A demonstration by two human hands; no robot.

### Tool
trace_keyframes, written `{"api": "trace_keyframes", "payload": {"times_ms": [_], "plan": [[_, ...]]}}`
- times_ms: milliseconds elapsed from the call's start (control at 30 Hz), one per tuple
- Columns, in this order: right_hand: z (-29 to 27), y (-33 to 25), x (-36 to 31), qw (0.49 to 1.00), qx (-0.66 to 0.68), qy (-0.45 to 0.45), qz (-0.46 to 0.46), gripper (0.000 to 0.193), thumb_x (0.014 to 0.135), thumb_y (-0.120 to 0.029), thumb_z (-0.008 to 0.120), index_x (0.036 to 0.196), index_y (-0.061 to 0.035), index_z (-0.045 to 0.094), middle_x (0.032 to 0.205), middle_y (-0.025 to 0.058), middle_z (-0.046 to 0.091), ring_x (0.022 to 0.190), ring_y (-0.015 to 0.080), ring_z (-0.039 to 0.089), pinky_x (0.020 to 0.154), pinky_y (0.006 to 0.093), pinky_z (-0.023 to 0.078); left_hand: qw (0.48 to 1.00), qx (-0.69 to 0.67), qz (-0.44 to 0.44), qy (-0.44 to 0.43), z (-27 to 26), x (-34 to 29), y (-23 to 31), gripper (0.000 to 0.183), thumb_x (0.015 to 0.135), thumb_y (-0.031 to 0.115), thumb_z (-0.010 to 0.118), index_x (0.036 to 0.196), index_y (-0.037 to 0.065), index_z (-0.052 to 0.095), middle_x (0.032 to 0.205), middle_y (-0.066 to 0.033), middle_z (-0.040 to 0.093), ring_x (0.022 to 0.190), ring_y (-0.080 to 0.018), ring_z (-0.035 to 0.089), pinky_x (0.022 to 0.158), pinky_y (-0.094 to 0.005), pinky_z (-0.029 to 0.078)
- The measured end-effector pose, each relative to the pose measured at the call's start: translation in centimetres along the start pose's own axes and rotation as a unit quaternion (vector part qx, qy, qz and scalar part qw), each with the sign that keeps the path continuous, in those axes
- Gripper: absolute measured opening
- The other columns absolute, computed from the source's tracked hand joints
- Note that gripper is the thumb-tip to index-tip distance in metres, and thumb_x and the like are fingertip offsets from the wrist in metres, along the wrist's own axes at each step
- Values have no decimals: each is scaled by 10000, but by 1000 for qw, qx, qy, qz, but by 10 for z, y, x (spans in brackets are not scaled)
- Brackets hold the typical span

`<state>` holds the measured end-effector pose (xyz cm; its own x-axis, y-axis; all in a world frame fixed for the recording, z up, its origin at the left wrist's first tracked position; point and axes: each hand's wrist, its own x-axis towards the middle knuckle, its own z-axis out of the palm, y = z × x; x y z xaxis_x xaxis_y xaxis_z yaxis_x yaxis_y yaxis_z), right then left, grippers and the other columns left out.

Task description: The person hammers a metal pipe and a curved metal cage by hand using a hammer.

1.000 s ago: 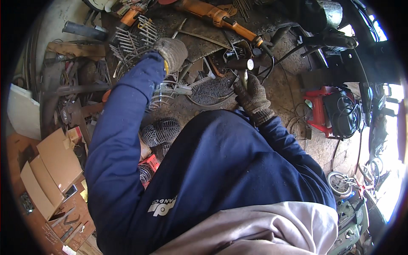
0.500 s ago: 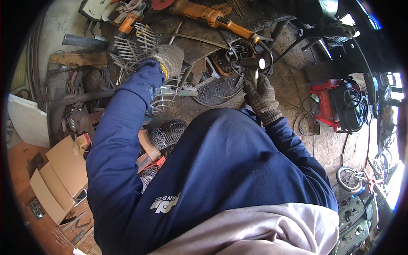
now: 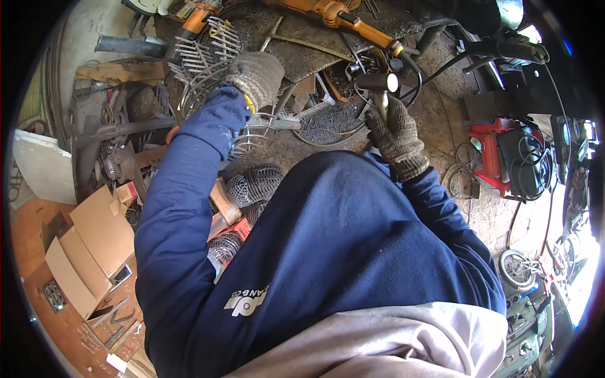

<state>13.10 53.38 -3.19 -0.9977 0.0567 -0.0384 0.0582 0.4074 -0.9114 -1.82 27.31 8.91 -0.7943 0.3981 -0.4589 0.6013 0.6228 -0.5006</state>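
Note:
My left hand (image 3: pixel 256 77), in a knitted grey-brown work glove, is closed in a rounded fist over a metal rod frame (image 3: pixel 222 45). Slanting bare rods stick out beyond the fist, and curved ones show below the wrist; the fingertips are hidden underneath. On the right, my gloved right hand (image 3: pixel 399 135) is wrapped around the handle of a hammer (image 3: pixel 374 82). Its dark, cylindrical head stands above the fist, one bright round face turned to the right. The hammer is apart from the rod frame.
An orange angle grinder (image 3: pixel 353 28) lies on the dark metal bench (image 3: pixel 296 53). Wire coils (image 3: pixel 255 184) sit beside my knee. A cardboard box (image 3: pixel 94 246) stands at left. A red stool (image 3: pixel 488 157) bearing a dark cabled machine is at right, with cables on the floor.
The view has shifted a little, so the bench and grinder appear farther right and higher. Both hands keep their holds, and the hammer's head sits slightly higher in view.

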Motion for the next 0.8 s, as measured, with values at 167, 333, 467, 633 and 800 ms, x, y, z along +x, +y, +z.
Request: {"api": "trace_keyframes", "payload": {"times_ms": [167,333,467,633,800], "plan": [[-55,-67,67,955,-151,69,-246,410,993,-179,652,1375,-67,556,1006,110,641,789,168,643,637,326,528,997,-37,26,-68,-5,5,-10,253,855,153,680,1074,63,769,1025,-143,756,966,-352,744,720,-514,599],[-105,-97,148,916,-296,125,-240,398,976,-193,653,1343,-60,577,1018,147,657,834,234,653,693,366,532,961,-265,-62,44,-37,-29,-22,455,924,300,689,1293,38,649,1205,-185,708,1086,-350,689,976,-422,538],[-106,-111,188,893,-364,121,-236,389,963,-204,655,1318,-55,594,1028,178,670,869,288,662,739,397,535,869,-380,-116,296,-3,-80,-54,403,927,277,702,1252,39,682,1153,-171,724,1048,-318,696,967,-394,530],[-77,-132,202,873,-399,74,-269,381,947,-217,656,1286,-47,615,1040,215,686,913,354,673,796,437,539,781,-428,-255,376,45,-144,-55,357,900,253,744,1189,43,729,1046,-156,748,963,-302,708,901,-392,541],[4,-156,167,889,-328,-80,-309,262,928,-239,643,1084,-38,706,978,224,703,874,387,683,763,470,543,774,-387,-358,351,73,-182,-41,409,927,244,733,1265,18,685,1167,-165,700,1112,-278,648,1003,-379,488]]}}
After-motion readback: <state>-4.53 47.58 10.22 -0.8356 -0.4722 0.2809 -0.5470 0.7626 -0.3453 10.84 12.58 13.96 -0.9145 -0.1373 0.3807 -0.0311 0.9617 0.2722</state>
